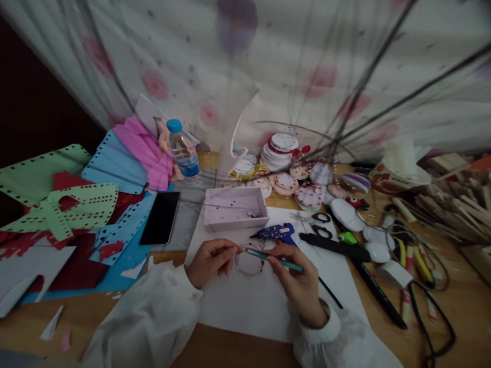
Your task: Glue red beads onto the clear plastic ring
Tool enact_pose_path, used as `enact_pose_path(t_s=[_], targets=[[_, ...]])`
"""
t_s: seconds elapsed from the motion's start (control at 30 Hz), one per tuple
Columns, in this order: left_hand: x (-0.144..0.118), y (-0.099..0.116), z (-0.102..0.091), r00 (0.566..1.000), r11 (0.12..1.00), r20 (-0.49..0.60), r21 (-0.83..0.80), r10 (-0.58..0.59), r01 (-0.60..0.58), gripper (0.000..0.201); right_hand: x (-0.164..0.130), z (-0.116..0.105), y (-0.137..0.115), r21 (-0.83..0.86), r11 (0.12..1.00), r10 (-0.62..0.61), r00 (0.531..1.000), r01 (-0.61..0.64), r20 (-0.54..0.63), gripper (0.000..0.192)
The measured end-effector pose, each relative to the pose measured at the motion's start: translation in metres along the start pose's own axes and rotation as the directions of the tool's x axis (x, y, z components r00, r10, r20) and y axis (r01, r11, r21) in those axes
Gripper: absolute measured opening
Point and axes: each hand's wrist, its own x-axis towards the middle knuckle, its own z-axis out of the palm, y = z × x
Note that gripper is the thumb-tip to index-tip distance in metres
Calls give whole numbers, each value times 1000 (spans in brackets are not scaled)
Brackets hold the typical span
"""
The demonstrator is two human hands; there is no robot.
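Observation:
My right hand (293, 278) grips a pair of teal tweezers (289, 264), whose tips reach left toward my other hand. The thumb and forefinger of my left hand (213, 260) are pinched together near the tweezer tips, with a small red bit by the fingertips; what exactly they pinch is too small to make out. Between the hands is a round white piece (249, 260) with small red dots on its rim, over a white sheet of paper (245, 312). Beyond it lies a blue hot glue gun (274, 232), and behind that a pale pink box (236, 220) holding a few tiny pieces.
A black phone (160, 218), a water bottle (186, 153) and cut coloured paper (84, 209) are on the left. Scissors (320, 225), a black marker (335, 248) and a cable (433, 352) lie right. Decorated round pieces (284, 181) stand behind; wooden sticks (452, 209) pile far right.

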Motion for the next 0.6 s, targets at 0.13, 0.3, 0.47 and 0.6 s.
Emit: enact_pose_path(t_s=[0.13,0.3,0.47,0.6], targets=[[0,-1,0,1000,1000,8,-4,8,-8,39,1,0,-1,-1,1000,-16,1000,16,-6,2],[1,-1,-1,1000,1000,16,-4,1,-1,40,1,1,-1,-7,1000,-5,1000,5,-9,4],[2,4,-1,1000,1000,-3,-2,-17,17,42,1,1,-1,-14,1000,2,1000,-2,-8,5],[2,4,-2,999,999,-30,-26,-28,28,41,0,1,-1,-9,1000,3,1000,-3,-13,4]])
